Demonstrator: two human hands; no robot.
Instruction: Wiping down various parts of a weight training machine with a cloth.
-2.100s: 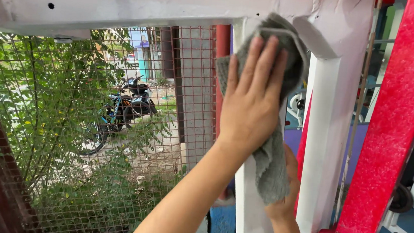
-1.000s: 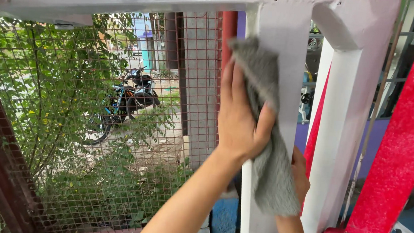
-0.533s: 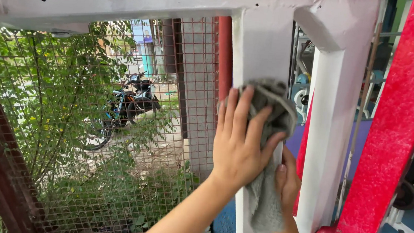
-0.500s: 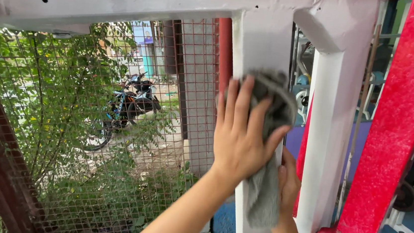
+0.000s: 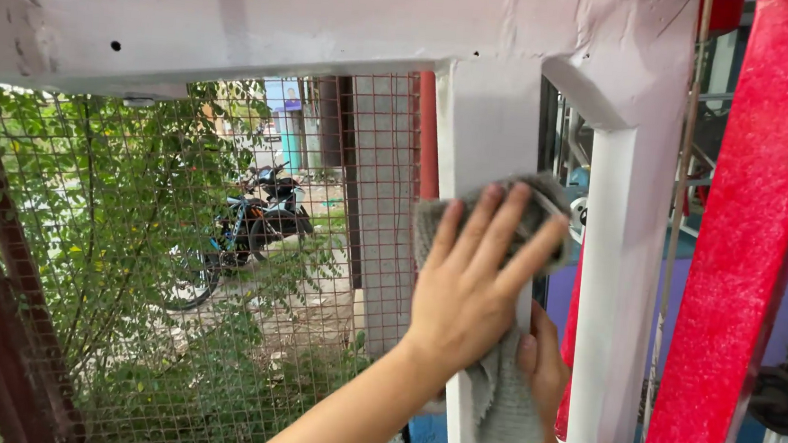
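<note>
My left hand (image 5: 469,285) lies flat with fingers spread on a grey cloth (image 5: 503,412), pressing it against a white painted metal post (image 5: 478,124) at mid height. The cloth wraps around the post's front and its lower end hangs down. My right hand (image 5: 544,372) reaches from behind the post on its right side and grips that hanging end. The post joins a white crossbeam (image 5: 287,32) above.
A second white upright (image 5: 618,270) stands just right of the post, then a slanted red beam (image 5: 754,234). Red wire mesh (image 5: 125,255) fills the frame at left, with bushes and a parked motorbike (image 5: 257,214) beyond. A weight plate (image 5: 782,398) sits at lower right.
My left hand has slid the cloth down the post from the top corner to mid height, with small up-and-down strokes. My right hand stays at the cloth's lower end.
</note>
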